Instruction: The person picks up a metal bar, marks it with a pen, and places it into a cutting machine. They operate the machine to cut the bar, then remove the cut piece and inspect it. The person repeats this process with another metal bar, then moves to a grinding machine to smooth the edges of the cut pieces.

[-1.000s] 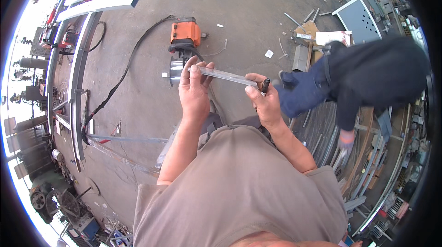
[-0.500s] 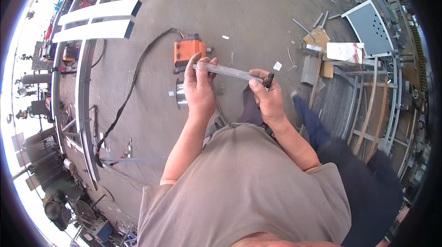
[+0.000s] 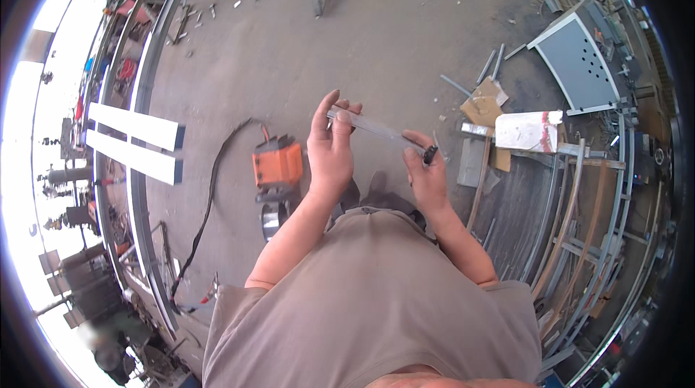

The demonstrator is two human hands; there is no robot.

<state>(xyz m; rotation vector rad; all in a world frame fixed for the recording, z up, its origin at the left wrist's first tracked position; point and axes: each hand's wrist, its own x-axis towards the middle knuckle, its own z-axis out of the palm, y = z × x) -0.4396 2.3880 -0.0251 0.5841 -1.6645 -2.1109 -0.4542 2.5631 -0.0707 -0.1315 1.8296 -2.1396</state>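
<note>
**Flat metal strip held between two hands over a workshop floor**

The metal strip [image 3: 376, 127] is thin, flat, pale grey and straight, slanting down from left to right at chest height above the concrete floor [image 3: 405, 33]. The left hand [image 3: 329, 149] is raised, palm toward the body, its fingers curled around the strip's upper end. The right hand [image 3: 427, 178] grips the lower end while pinching one black marker [image 3: 430, 154]. One orange power tool [image 3: 277, 163] lies below; two white panels [image 3: 134, 142] lie left.
</note>
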